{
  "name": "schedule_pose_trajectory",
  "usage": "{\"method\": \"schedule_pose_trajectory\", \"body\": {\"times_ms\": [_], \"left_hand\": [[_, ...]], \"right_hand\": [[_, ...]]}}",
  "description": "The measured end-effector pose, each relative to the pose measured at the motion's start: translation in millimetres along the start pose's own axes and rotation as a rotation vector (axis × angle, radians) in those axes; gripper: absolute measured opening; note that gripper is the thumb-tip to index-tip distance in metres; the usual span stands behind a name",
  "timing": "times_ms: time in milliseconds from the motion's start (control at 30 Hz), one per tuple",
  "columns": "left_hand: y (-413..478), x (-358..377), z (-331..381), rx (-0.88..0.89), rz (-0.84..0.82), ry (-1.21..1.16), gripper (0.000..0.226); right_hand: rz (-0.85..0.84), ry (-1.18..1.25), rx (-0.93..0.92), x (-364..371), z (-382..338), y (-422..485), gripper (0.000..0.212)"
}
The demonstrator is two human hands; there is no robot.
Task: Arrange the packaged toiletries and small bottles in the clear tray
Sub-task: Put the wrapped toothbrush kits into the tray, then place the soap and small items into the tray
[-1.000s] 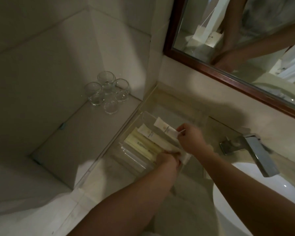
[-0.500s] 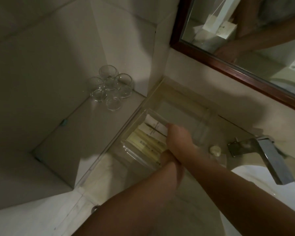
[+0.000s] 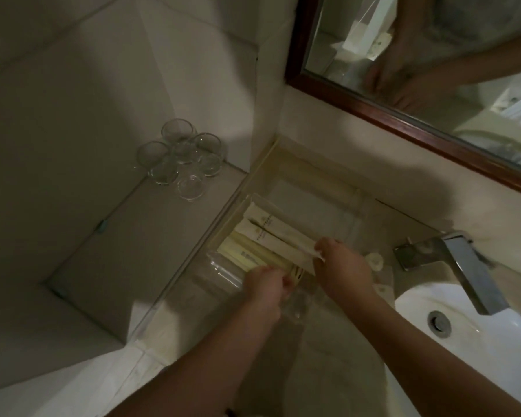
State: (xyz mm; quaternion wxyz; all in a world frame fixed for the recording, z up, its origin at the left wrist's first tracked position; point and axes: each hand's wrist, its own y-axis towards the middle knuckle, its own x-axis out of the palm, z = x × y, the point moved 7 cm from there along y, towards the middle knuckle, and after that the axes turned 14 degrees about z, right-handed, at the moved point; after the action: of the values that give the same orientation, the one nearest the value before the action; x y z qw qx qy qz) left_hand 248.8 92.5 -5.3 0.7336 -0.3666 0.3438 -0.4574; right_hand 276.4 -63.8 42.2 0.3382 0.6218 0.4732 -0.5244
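A clear tray (image 3: 348, 206) sits on the counter in the corner below the mirror. Several long white and pale yellow toiletry packets (image 3: 265, 233) lie side by side in its left half. My right hand (image 3: 340, 266) pinches the near end of a white packet (image 3: 286, 236) that lies across the others. My left hand (image 3: 268, 282) is at the tray's near edge, with its fingers closed on the ends of the yellow packets (image 3: 244, 255). The right half of the tray looks bare. No small bottles can be made out in the dim light.
Several clear glasses (image 3: 181, 159) stand upside down on a lower shelf at the left. A metal faucet (image 3: 460, 266) and a white basin (image 3: 475, 341) are at the right. A small round pale object (image 3: 375, 261) lies by the faucet base. The wood-framed mirror (image 3: 403, 115) hangs above.
The right hand has drawn back from inside the tray to its near edge, and the white packet now lies flat among the others. The left hand stays at the near edge.
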Motion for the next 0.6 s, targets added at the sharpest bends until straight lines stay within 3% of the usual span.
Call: {"method": "schedule_pose_trajectory", "body": {"times_ms": [100,200,433,533,600], "left_hand": [[29.2,-17.8,38.8,0.155,0.082,0.054,0.025],[58.9,-20.4,56.8,0.164,0.159,0.11,0.044],[86.2,-0.2,70.5,0.139,0.082,0.043,0.013],[93.5,6.6,71.2,0.126,0.017,0.045,0.026],[100.1,4.3,70.9,0.132,0.044,0.073,0.022]], "right_hand": [[0.027,-0.103,0.047,5.4,21.5,-17.6,0.024],[0.101,-0.137,-0.013,10.7,22.7,-21.8,0.025],[0.143,-0.11,0.001,23.7,25.4,-15.1,0.019],[0.157,-0.076,0.032,22.1,25.6,-13.5,0.02],[0.172,-0.08,0.038,21.8,25.6,-13.3,0.02]]}}
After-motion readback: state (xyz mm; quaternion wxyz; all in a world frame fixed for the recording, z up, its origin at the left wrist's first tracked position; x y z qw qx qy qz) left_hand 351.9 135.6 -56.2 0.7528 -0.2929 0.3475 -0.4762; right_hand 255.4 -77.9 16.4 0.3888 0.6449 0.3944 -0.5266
